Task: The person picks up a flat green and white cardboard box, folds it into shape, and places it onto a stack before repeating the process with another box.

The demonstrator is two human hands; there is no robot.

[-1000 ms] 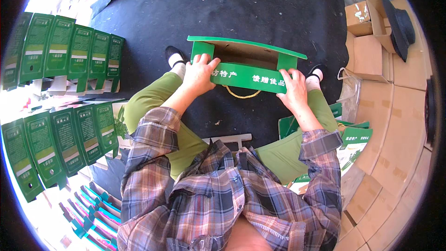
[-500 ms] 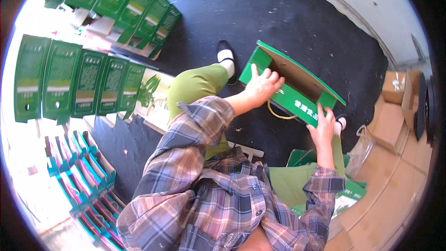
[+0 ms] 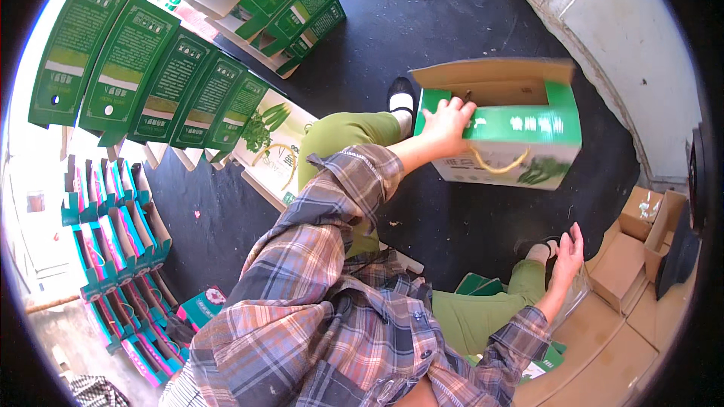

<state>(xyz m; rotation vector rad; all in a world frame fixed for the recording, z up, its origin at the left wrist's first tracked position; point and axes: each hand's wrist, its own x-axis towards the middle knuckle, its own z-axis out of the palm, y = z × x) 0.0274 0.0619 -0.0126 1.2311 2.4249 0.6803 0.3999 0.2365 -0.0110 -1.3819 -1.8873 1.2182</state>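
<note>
Gift box point(image 3: 520, 136) of cardboard, with yellow rope handle point(image 3: 501, 171), is over the black floor sheet point(image 3: 483, 218), its top open. The left hand point(image 3: 447, 126) grips its near rim; the right hand point(image 3: 567, 260), fingers extended, is well apart.

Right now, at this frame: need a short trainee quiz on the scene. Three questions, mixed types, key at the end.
1. Which of the person's hands is on the green-and-white carton?
2. True or false: the carton's top is fully closed.
3. What colour is the carton's rope handle? a) black b) yellow c) red

Key:
1. The left hand; the right hand is apart from the carton.
2. False: the top is open.
3. b) yellow.
</note>
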